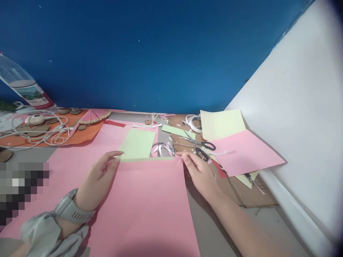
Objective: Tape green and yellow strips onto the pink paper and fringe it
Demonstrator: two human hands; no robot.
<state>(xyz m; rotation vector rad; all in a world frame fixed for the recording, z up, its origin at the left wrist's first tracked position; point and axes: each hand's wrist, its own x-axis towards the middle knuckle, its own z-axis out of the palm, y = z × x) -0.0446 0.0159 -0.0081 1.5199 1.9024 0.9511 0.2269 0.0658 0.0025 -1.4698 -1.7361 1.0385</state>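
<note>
A large pink paper sheet (144,203) spreads out in front of me, its far edge raised between my hands. My left hand (100,176) pinches the far left corner between thumb and fingers; a grey watch (73,208) and a grey scrunchie (45,232) are on that arm. At the far right corner, my right hand (199,175) grips the same sheet with its fingertips. A thin pale green band runs along the raised edge. Just beyond lies a pale green paper (138,141), beside a tape roll (162,150) partly hidden by the sheet.
Black-handled scissors (199,143) lie open on cardboard (175,141) to the right, near a white tape roll (193,123). Pink paper (249,153) leans by the white wall (308,117). A folded pink fan (95,116), white cables (57,134) and a tilted bottle (29,87) stand left.
</note>
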